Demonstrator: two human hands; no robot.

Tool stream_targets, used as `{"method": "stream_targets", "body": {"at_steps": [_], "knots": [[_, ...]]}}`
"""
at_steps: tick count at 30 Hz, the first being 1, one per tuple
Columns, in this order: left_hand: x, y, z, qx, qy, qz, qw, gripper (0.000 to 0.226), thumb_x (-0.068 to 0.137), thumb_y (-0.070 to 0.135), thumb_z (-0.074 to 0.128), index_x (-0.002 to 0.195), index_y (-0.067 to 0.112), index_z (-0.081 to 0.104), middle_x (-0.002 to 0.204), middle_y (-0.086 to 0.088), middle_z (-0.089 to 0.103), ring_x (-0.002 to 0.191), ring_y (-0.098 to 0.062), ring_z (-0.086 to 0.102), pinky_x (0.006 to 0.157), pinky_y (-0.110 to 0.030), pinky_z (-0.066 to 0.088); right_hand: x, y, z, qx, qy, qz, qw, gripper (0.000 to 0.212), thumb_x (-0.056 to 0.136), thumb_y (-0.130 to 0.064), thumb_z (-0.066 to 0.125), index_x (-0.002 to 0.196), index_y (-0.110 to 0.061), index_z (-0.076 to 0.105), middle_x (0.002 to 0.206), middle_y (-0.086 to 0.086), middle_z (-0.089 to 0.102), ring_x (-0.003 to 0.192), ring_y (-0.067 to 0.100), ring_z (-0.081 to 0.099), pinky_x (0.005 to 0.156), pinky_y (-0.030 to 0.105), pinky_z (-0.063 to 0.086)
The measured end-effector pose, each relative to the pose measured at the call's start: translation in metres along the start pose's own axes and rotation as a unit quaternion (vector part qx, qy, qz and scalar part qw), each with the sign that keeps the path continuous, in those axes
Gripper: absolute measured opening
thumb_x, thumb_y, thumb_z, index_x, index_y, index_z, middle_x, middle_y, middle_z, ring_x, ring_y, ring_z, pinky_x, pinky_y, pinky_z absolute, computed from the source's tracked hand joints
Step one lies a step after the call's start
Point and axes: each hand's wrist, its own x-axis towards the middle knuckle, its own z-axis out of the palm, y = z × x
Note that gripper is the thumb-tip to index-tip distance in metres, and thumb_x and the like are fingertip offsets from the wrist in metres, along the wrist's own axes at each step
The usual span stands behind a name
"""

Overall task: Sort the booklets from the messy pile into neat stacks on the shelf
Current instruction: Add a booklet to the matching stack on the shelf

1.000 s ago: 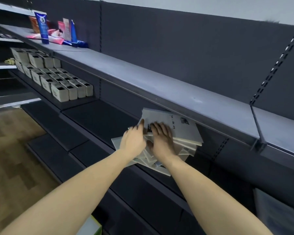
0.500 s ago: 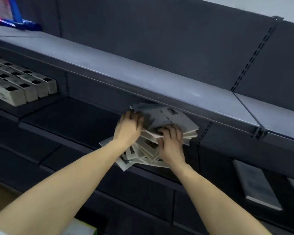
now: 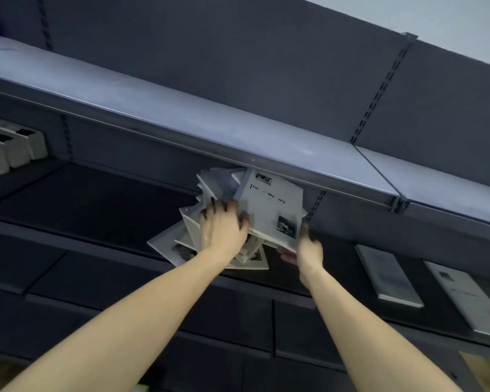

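A messy pile of white booklets [image 3: 181,244] lies on the dark middle shelf [image 3: 96,199], fanned out at many angles. The top booklet [image 3: 272,205], white with black lettering and a small photo, is tilted up off the pile. My left hand [image 3: 224,224] lies on the pile with its fingers curled over the left edge of that booklet. My right hand [image 3: 306,250] grips the booklet's lower right corner, thumb on top and fingers underneath. Two more booklets, one [image 3: 388,275] and another [image 3: 470,298], lie flat and apart on the same shelf to the right.
A pale grey upper shelf [image 3: 210,120] overhangs the pile closely. Rows of small white boxes [image 3: 9,151] stand at the far left of the middle shelf. Slotted uprights [image 3: 379,91] run up the dark back panel. Lower dark shelves [image 3: 153,306] lie beneath.
The top booklet has been turned and lifted off the pile. My right hand moved from the pile's front to the booklet's right corner. The view swung right, showing two flat booklets.
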Motion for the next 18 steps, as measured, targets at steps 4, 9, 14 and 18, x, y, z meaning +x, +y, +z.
{"method": "stream_targets", "body": {"at_steps": [4,9,14,18], "knots": [[0.001,0.002,0.0,0.027,-0.004,-0.001,1.0,0.032,0.093,0.039,0.043,0.112,0.019,0.06,0.101,-0.008,0.065,0.096,-0.028,0.057,0.085,-0.041,0.038,0.004,-0.007,0.01,-0.038,0.017,0.002,0.999,0.036,0.093,-0.031,0.068,0.116,-0.004,0.06,0.089,0.007,0.066,0.057,0.017,0.059,0.051,0.026,0.056],[0.006,-0.002,-0.006,0.025,0.004,-0.007,1.0,0.027,0.096,0.031,0.043,0.114,0.017,0.058,0.099,-0.008,0.069,0.096,-0.028,0.06,0.084,-0.038,0.036,0.007,-0.013,0.009,-0.04,0.002,0.008,0.999,0.038,0.093,-0.023,0.068,0.124,-0.008,0.051,0.103,0.011,0.066,0.055,0.019,0.064,0.046,0.026,0.053],[0.012,-0.001,-0.008,0.009,-0.013,-0.015,1.0,0.031,0.099,0.029,0.04,0.122,0.015,0.055,0.108,-0.011,0.064,0.099,-0.028,0.059,0.079,-0.036,0.041,0.012,-0.023,0.006,0.022,0.014,0.02,0.999,0.03,0.096,-0.007,0.059,0.124,-0.013,0.049,0.117,0.007,0.057,0.084,0.029,0.066,0.052,0.032,0.059],[0.013,0.012,-0.01,-0.032,-0.053,-0.017,0.998,0.031,0.1,0.029,0.036,0.12,0.016,0.054,0.099,-0.009,0.064,0.087,-0.028,0.063,0.079,-0.039,0.052,0.018,-0.032,-0.003,-0.05,0.025,-0.017,0.998,0.02,0.1,-0.009,0.051,0.117,-0.017,0.055,0.112,0.007,0.061,0.076,0.023,0.066,0.042,0.023,0.05]]}}
